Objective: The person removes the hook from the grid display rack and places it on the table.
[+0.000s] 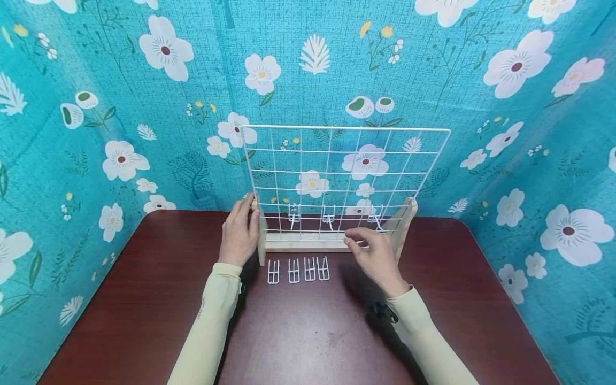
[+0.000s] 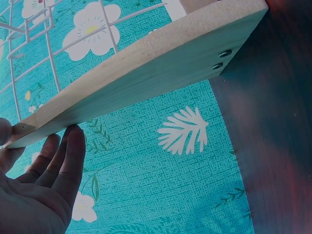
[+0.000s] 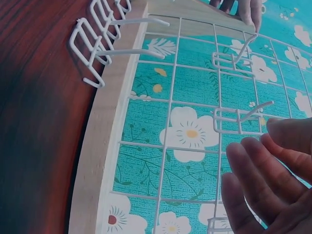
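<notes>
Grid (image 1: 328, 172) is white wire; left fingers (image 2: 70, 158) grip pale wood (image 2: 126, 73), right fingers (image 3: 268, 168) parted, empty.

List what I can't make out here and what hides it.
Head view: lettering on the left sleeve, too small to read.
Right wrist view: the bottommost hook, mostly hidden by the right hand.
Left wrist view: part of the left hand, cut off by the left and bottom edges.

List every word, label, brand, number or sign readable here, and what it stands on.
None can be read.
The left sleeve bears small dark print, too small to read.
No lettering shows on the wire grid, hooks or wooden stand.
</notes>
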{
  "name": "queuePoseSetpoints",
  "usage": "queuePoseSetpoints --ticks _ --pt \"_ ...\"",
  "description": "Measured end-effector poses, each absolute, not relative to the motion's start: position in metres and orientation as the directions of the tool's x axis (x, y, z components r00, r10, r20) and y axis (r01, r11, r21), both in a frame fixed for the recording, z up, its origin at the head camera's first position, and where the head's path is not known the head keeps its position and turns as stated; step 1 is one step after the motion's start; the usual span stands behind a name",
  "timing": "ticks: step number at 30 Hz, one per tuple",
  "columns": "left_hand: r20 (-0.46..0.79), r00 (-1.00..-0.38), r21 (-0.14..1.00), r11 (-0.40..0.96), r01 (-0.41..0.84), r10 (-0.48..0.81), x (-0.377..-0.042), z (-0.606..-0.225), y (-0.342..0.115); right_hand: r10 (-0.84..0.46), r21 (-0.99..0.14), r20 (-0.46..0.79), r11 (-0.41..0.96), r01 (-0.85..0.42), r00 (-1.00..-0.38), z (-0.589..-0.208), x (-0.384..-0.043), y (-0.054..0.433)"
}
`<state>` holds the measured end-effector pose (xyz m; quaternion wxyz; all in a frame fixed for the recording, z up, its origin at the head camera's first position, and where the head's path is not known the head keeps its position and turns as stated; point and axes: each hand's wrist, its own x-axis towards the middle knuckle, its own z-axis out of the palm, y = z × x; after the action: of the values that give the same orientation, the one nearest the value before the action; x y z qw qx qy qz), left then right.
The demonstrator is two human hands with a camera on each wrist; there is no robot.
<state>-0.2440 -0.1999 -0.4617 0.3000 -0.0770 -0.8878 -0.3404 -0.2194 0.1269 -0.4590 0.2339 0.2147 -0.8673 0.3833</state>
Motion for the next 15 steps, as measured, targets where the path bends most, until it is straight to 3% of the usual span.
queuePoseSetpoints --ticks 15 --pt "0.596 -0.800 0.555 0.756 0.348 -0.069 -0.2438 -0.4604 -0.1992 -0.158 -0.542 0.604 0.637 -0.548 -0.781 -0.4486 -0.2178 0.1355"
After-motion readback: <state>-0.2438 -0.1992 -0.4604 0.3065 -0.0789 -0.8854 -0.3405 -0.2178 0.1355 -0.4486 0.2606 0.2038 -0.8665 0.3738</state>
